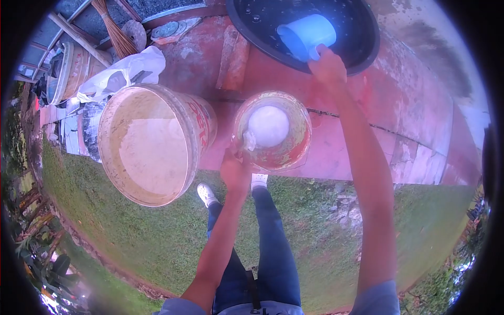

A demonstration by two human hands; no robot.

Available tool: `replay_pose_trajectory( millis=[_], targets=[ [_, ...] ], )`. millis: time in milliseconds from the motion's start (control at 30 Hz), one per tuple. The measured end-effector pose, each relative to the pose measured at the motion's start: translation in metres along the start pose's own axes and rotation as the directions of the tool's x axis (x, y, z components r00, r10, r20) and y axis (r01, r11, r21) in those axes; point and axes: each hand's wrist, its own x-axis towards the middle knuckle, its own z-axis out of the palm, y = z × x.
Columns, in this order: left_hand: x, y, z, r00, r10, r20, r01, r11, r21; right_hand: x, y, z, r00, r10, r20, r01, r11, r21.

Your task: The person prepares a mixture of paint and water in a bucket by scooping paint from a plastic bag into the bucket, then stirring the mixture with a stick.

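My right hand grips a light blue plastic mug by its handle. The mug is tilted on its side over the large black basin, which holds water. At the near left rim of a small paint-stained bucket, my left hand is closed on a crumpled whitish wad; I cannot tell what material it is. Inside this bucket a round pale patch shows at the bottom. Left of it stands a bigger cream bucket, leaning toward me, with cloudy pale contents and red lettering on its side.
A red, worn ledge carries the basin and buckets, its front edge dropping to grass. Behind the big bucket are a white plastic bag, another bucket and a stick broom. A brick-like block lies near the basin.
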Motion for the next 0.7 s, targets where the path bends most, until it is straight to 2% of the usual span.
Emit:
replay_pose_trajectory(
  millis=[33,67,100,133,200,233,267,333,400,467,500,567,633,700],
  targets=[
    [0.001,-0.001,0.000,1.000,-0.010,0.000,0.010,1.000,0.017,0.001,-0.001,-0.004,1.000,-0.002,0.001,0.002,1.000,-0.002],
    [0.002,-0.001,0.001,1.000,-0.011,-0.003,0.011,1.000,0.014,0.004,-0.002,-0.011,0.985,0.135,0.111,-0.162,0.941,0.296],
    [0.003,0.000,-0.001,1.000,-0.003,-0.015,0.002,0.999,-0.034,0.005,-0.004,-0.019,0.940,0.228,0.255,-0.334,0.770,0.544],
    [0.004,0.002,-0.002,1.000,0.005,-0.029,-0.007,0.997,-0.081,0.004,-0.002,-0.023,0.941,0.225,0.253,-0.331,0.771,0.544],
    [0.005,0.005,-0.005,1.000,0.006,-0.030,-0.008,0.996,-0.089,0.004,0.008,-0.034,0.920,0.162,0.357,-0.392,0.428,0.815],
    [0.005,0.007,-0.006,1.000,0.008,-0.024,-0.010,0.995,-0.094,0.003,0.011,-0.040,0.913,0.166,0.372,-0.407,0.339,0.848],
    [0.006,0.006,-0.005,1.000,0.009,-0.026,-0.012,0.995,-0.098,0.001,0.016,-0.046,0.915,0.165,0.369,-0.404,0.341,0.849],
    [0.006,0.003,-0.004,0.999,0.015,-0.038,-0.017,0.998,-0.059,-0.010,0.023,-0.061,0.912,0.116,0.393,-0.409,0.202,0.890],
    [0.006,0.002,-0.005,0.999,0.015,-0.039,-0.018,0.998,-0.067,-0.032,0.021,-0.081,0.916,0.127,0.380,-0.400,0.229,0.888],
    [0.007,0.002,-0.005,0.999,0.016,-0.039,-0.019,0.997,-0.076,-0.059,0.015,-0.103,0.943,0.167,0.289,-0.332,0.387,0.860],
    [0.006,0.001,-0.006,0.999,0.025,-0.035,-0.028,0.997,-0.077,-0.075,0.014,-0.110,0.941,0.167,0.293,-0.336,0.387,0.859],
    [0.008,0.002,-0.008,0.999,0.033,-0.034,-0.036,0.996,-0.082,-0.103,0.014,-0.121,0.948,0.214,0.237,-0.314,0.494,0.811],
    [0.007,0.007,-0.013,0.992,-0.076,0.098,0.083,0.994,-0.066,-0.134,0.027,-0.118,0.954,0.205,0.217,-0.294,0.518,0.803],
    [0.007,0.001,-0.008,0.993,-0.067,0.097,0.071,0.996,-0.046,-0.162,0.039,-0.112,0.962,0.193,0.192,-0.268,0.543,0.796]
  ],
)
